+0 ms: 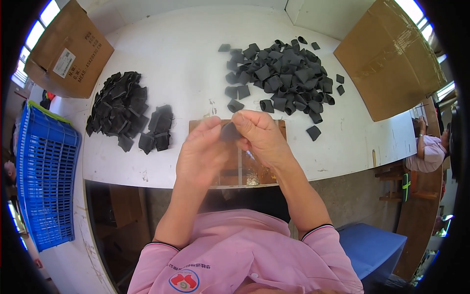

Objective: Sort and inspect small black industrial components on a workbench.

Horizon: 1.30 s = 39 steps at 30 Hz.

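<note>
A small dark grey fabric piece (228, 132) is between my two hands, above the near part of the white table. My right hand (264, 139) is closed, pinching the piece's right side between thumb and fingers. At its left side my left hand (199, 154) is closed on it too, though motion blurs those fingers and hides their exact grip. Beyond my hands spreads a loose heap of dark grey fabric tubes (286, 73), many with open ends showing. A denser pile of darker, flatter pieces (120, 105) lies to the left, with a smaller cluster (159, 125) beside it.
Cardboard boxes stand at the left (71, 51) and right (391, 59) of the white table (181, 54). Under my hands lies a brown board with a clear cover (227, 179). A blue plastic basket (49, 176) is far left, a blue bin (372, 250) lower right. Another person (428, 152) sits at right.
</note>
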Tool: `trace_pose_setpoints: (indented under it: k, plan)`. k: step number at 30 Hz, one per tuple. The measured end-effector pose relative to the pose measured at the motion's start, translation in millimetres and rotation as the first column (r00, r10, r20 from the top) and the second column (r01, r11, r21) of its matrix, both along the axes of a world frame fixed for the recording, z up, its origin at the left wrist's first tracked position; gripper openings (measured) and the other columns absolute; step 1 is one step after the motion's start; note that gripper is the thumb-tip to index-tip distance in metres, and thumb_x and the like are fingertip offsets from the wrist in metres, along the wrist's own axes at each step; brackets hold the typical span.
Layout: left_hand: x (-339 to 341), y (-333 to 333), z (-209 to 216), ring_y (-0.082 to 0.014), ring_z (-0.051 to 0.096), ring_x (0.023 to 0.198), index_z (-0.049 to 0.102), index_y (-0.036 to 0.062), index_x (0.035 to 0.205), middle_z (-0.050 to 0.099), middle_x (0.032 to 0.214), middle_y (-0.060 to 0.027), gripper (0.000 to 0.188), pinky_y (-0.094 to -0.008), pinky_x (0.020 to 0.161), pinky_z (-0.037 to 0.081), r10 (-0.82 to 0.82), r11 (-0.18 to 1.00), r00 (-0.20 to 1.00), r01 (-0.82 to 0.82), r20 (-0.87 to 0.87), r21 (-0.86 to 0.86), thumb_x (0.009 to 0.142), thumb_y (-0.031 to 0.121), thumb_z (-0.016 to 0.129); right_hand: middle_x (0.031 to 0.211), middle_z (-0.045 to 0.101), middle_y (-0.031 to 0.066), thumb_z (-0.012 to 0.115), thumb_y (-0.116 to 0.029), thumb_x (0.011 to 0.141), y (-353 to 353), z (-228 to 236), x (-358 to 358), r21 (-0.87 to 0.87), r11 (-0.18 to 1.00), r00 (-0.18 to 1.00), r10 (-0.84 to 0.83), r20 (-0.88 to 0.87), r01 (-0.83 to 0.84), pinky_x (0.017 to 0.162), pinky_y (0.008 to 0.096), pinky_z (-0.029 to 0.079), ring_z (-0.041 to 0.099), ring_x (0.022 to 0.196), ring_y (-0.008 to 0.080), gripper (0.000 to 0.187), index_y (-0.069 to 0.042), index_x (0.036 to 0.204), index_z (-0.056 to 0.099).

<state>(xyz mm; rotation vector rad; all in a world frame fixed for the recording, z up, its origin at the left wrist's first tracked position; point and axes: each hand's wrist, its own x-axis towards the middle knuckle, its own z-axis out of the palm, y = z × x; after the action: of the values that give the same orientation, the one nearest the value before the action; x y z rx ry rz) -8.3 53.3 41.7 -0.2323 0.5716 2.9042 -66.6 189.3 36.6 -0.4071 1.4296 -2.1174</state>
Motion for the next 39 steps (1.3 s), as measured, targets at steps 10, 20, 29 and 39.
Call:
trace_pose_setpoints:
  k: [10, 20, 29, 39]
  plan:
    - [-13.5, 2.5, 12.0, -0.0140, 0.052, 0.085, 0.058, 0.0008, 0.098, 0.057, 0.094, -0.0074, 0.028, -0.0244, 0.076, 0.040, -0.055, 0.333, 0.728, -0.632, -0.683, -0.700, 0.071, -0.007, 0.054, 0.086, 0.051, 0.0107, 0.068, -0.024, 0.071, 8.0, 18.8, 25.0, 0.059, 0.817, 0.434, -0.241, -0.868, 0.573, 0.056, 0.0272, 0.044, 0.053, 0.071, 0.0211, 0.041, -0.001, 0.100, 0.052]
    - [-4.2, -1.4, 1.6, -0.0226, 0.051, 0.091, 0.056, 0.0016, 0.093, 0.055, 0.090, -0.0101, 0.014, -0.0341, 0.083, 0.041, 0.233, 0.890, 0.870, -0.371, -0.434, -0.264, 0.081, 0.010, 0.057, 0.072, 0.055, 0.0066, 0.068, -0.007, 0.069, -2.2, 37.7, 31.4, 0.063, 0.859, 0.615, -0.311, -0.725, 0.509, 0.047, 0.0235, 0.042, 0.054, 0.056, 0.0122, 0.020, -0.001, 0.085, 0.058]
    - [1.1, -3.1, 11.9, -0.0129, 0.055, 0.084, 0.057, -0.0047, 0.093, 0.059, 0.092, -0.0102, 0.018, -0.0236, 0.076, 0.042, 0.159, 0.576, 0.822, -0.527, -0.547, -0.625, 0.076, -0.004, 0.052, 0.070, 0.055, 0.0062, 0.063, 0.001, 0.072, -4.1, -4.2, 25.1, 0.012, 0.792, 0.453, -0.337, -0.826, 0.611, 0.047, 0.0238, 0.041, 0.054, 0.058, 0.0138, 0.013, -0.002, 0.084, 0.060]
    - [-4.8, -13.7, 3.6, -0.0089, 0.055, 0.075, 0.060, -0.0024, 0.085, 0.062, 0.084, -0.0051, 0.009, -0.0220, 0.070, 0.044, 0.201, 0.783, 0.904, -0.379, -0.377, -0.492, 0.077, -0.003, 0.056, 0.070, 0.055, 0.0062, 0.065, -0.006, 0.071, 1.9, 33.6, 27.1, 0.151, 0.829, 0.614, -0.264, -0.744, 0.539, 0.047, 0.0248, 0.042, 0.053, 0.055, 0.0132, 0.022, -0.001, 0.091, 0.057]
